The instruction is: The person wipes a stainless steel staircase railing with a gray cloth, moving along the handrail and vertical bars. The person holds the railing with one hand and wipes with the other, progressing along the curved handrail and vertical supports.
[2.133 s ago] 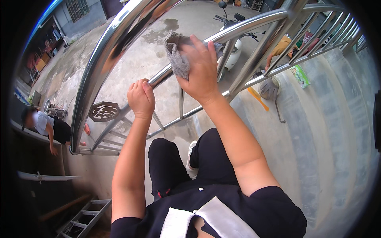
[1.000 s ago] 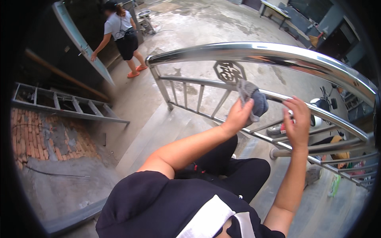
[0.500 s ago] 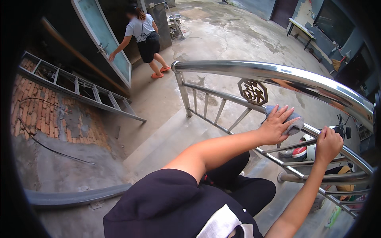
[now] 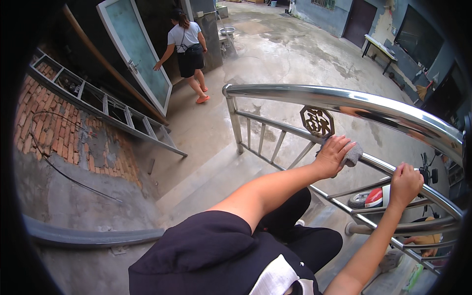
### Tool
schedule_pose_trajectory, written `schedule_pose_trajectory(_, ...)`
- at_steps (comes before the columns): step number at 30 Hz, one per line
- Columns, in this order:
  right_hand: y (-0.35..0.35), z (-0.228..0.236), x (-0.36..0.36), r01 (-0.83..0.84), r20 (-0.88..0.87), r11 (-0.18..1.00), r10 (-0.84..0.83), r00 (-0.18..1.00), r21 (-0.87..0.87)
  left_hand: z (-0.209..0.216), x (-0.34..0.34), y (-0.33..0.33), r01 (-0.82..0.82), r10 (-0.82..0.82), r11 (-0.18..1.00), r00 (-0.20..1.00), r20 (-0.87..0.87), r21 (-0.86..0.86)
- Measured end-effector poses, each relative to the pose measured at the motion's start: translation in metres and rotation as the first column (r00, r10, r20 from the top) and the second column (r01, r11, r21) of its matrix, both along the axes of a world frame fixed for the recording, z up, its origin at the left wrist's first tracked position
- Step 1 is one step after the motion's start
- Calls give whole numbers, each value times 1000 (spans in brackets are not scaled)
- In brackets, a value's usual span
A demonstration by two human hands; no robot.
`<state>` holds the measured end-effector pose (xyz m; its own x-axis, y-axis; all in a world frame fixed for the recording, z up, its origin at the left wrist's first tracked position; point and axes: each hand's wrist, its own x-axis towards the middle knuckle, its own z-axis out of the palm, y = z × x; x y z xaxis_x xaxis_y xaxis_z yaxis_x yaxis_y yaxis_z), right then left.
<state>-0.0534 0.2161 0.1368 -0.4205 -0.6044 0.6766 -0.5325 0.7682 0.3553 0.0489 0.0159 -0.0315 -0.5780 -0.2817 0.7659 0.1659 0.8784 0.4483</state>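
My left hand (image 4: 333, 157) is closed over a grey cloth (image 4: 353, 154), pressing it around the middle tube (image 4: 376, 164) of a stainless steel railing. The cloth sits just right of an octagonal metal emblem (image 4: 317, 122) fixed between this tube and the thick top handrail (image 4: 339, 95). Farther right, my right hand (image 4: 406, 184) is wrapped around the same tube, fingers curled. Slanted thin bars (image 4: 278, 146) run below the tube. My left arm reaches across my bent, black-clad legs.
Concrete steps (image 4: 206, 169) descend on the left beside a brick patch (image 4: 54, 123) and a metal ladder (image 4: 105, 105). A person (image 4: 189, 46) in orange sandals stands at a glass door (image 4: 140, 54). Beyond the railing is a red and white scooter (image 4: 376, 196); a narrow table (image 4: 381, 46) stands far right.
My left hand and the cloth have slid slightly left along the tube toward the emblem, and the fingers are drawn closer together. My right hand stays on the tube. The person has stepped slightly.
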Motion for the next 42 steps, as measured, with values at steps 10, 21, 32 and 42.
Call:
schedule_pose_trajectory(10, 1, 0, 0, -20, -24, 1000, 19, 1000, -13, -21, 41, -25, 190, -190, 981, 982, -17, -30)
schedule_pose_trajectory(21, -4, -1, 2, -36, -8, 999, 36, 999, -14, -139, 100, -138, -543, 134, 439, 828, 545, 716)
schedule_pose_trajectory(32, 0, -2, 1, 21, -7, 1000, -22, 1000, -9, -64, 29, -122, -207, -62, 861, 864, 499, 465)
schedule_pose_trajectory(42, -2, -7, -3, 17, -21, 1000, -17, 1000, -7, -75, 23, -156, -201, 72, 976, 651, 755, 81)
